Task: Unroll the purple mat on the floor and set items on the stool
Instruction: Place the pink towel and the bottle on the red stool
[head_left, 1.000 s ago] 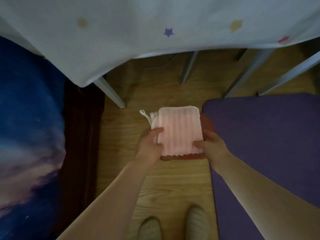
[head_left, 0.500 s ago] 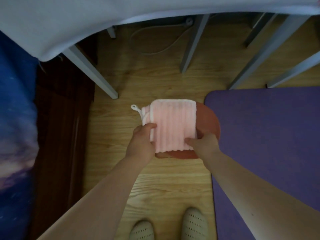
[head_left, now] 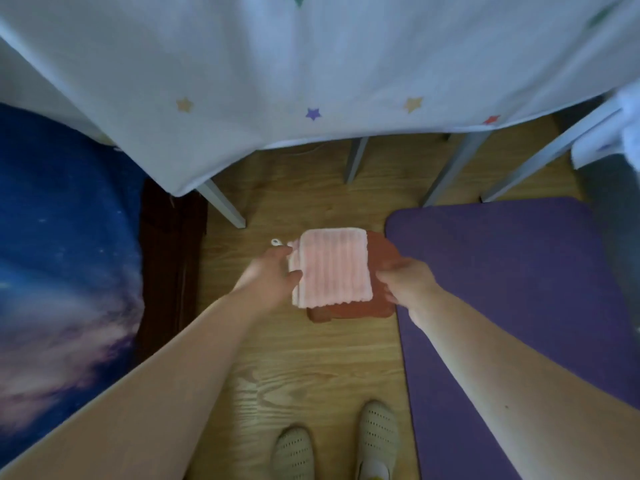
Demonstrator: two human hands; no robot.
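Folded pink towel held by both hands over the red stool, beside the unrolled purple mat.

Purple mat (head_left: 519, 289) lies flat on the wood floor (head_left: 311, 368), to the right; looks thin, floppy, light, likely grippy underfoot. Stool (head_left: 377, 303), red-brown seat, sits just beside the mat's left edge; rigid, steady enough to take light items, I judge. Pink towel (head_left: 332, 268), ribbed, folded square, rests on or just above the seat, cannot tell which; soft, light, not fragile, will sag or unfold if taken by one corner. Left hand (head_left: 266, 278) pinches its left edge, thumb on top; right hand (head_left: 405, 282) grips the right edge. Best hold: both folded edges, stack kept level. Small white hang loop (head_left: 276, 242) sticks out at the far left corner.
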